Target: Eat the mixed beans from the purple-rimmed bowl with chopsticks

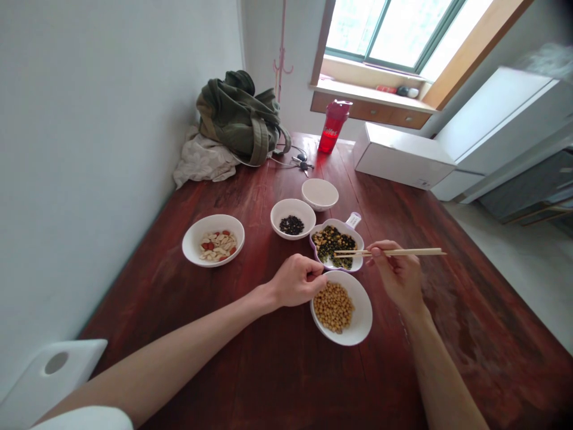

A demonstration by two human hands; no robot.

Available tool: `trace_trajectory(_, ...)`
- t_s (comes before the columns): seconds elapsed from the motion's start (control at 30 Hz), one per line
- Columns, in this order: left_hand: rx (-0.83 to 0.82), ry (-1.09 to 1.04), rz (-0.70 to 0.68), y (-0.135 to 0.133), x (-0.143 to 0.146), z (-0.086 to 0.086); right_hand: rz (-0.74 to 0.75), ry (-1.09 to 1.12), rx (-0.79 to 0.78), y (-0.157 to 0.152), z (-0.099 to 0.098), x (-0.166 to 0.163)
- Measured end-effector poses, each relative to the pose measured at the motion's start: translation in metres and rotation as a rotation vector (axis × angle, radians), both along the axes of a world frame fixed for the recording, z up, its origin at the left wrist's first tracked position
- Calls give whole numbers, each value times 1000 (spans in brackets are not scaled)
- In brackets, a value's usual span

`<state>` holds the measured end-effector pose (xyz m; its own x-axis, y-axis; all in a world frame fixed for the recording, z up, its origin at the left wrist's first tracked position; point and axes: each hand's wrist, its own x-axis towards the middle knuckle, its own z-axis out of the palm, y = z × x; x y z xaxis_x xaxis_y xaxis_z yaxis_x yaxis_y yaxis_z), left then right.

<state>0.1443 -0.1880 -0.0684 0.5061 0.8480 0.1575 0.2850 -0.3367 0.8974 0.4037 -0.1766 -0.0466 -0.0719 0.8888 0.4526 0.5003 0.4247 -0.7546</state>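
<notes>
My right hand [400, 276] is closed on a pair of wooden chopsticks [394, 252], held level with the tips over the purple-rimmed dish of mixed dark and yellow beans [338, 244]. My left hand [296, 280] is curled, fingers against the rim between that dish and the white bowl of yellow soybeans [342, 308] just below it. Further back stand a white bowl of black beans [292, 218], an empty white bowl [319, 193], and to the left a white bowl of peanuts [213, 239].
All bowls sit on a dark red wooden table [250, 370]. At its far end lie a green bag [242, 116] on white cloth, keys and cable, a red bottle [332, 126] and a white box [400, 156]. A wall runs along the left.
</notes>
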Motion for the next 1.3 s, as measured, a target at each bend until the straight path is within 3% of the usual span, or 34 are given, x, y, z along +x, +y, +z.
trace_trajectory(0.5, -8, 0, -1, 0, 0, 1, 35, -58, 68, -2, 3, -5)
trace_trajectory(0.73, -1, -4, 15, 0, 1, 1, -23, 243, 72, 0, 1, 2)
trace_trajectory(0.87, -9, 2, 14, 0, 1, 2, 80, 503, -16, -1, 5, 9)
trace_trajectory(1.07, -3, 0, 7, 0, 0, 0, 227, 457, -174, -3, 10, 15)
trace_trajectory(1.17, 4, -1, 7, 0, 0, -1, 196, 461, -163, -2, 8, 17)
trace_trajectory(1.3, 5, 2, 12, 0, 0, -2, 46, 471, -66, 0, 9, 22)
